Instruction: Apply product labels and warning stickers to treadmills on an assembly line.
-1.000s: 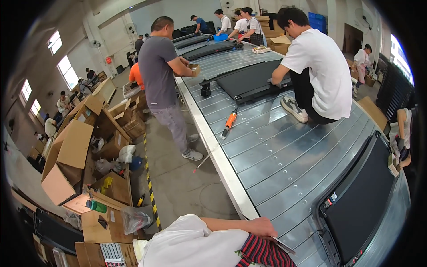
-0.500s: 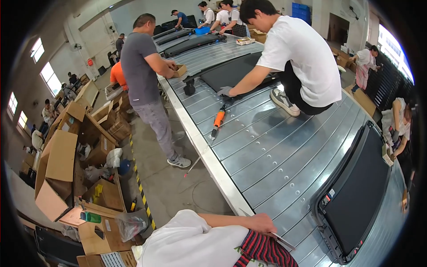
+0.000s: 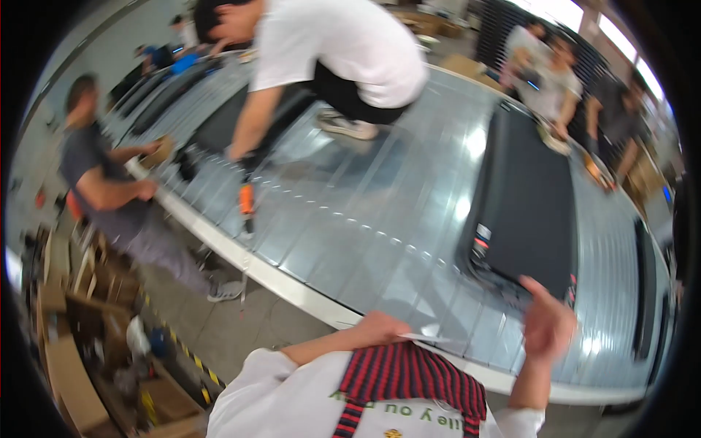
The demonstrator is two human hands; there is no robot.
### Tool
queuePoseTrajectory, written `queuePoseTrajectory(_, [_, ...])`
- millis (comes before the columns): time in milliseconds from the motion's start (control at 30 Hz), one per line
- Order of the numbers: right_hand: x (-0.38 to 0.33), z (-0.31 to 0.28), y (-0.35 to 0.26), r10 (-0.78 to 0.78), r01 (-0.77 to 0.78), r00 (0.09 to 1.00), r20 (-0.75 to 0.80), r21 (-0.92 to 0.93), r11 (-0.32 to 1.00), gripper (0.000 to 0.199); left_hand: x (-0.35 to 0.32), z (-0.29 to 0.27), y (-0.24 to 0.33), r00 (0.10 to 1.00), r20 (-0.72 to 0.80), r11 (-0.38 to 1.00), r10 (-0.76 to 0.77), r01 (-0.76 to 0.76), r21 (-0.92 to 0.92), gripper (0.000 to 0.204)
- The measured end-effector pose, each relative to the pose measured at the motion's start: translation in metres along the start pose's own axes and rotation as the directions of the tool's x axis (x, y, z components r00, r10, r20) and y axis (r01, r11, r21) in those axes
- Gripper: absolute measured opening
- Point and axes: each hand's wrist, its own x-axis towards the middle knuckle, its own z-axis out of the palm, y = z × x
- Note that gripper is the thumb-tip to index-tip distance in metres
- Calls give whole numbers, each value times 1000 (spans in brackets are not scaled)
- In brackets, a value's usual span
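My left hand [image 3: 381, 326] rests at the near edge of the metal slat conveyor [image 3: 343, 241], closed on a thin white sheet [image 3: 432, 338] that lies flat over the rim. Blurred, my right hand [image 3: 549, 323] is raised beside the near corner of a large flat black panel [image 3: 529, 197] lying on the slats. I see nothing in that hand, and its fingers are too smeared to read. My white shirt and red-and-black striped apron [image 3: 409, 379] fill the lower edge.
A person in a white shirt [image 3: 343, 51] crouches on the conveyor, one hand down by an orange power tool [image 3: 247, 201]. A person in grey [image 3: 109, 197] stands at its left side. Cardboard boxes [image 3: 66, 350] and striped floor tape [image 3: 191, 358] lie at the left; more people stand at the far right.
The view has swung right and closer to the conveyor. My right hand has come up into view by the black panel. My left hand stays at the edge with the sheet.
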Motion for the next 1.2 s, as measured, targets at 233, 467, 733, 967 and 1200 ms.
queuePoseTrajectory(233, [-9,-5,46,428,-304,897,-113,545,781,53,4,-8,23,998,-28,998,61,-62,-3,15])
queuePoseTrajectory(467, [-36,-33,71,527,-489,849,-31,328,808,25,16,-40,56,768,-320,784,-554,353,-511,19])
queuePoseTrajectory(733, [-168,-74,133,750,-759,639,170,-20,651,27,53,-16,86,578,-411,401,-705,-152,-903,37])
queuePoseTrajectory(967, [-199,-109,147,810,-829,545,216,-12,560,27,78,22,105,604,-388,443,-696,-64,-894,38])
queuePoseTrajectory(1200, [-185,-122,145,732,-724,652,199,-122,679,25,83,30,126,554,-433,433,-711,-141,-890,35])
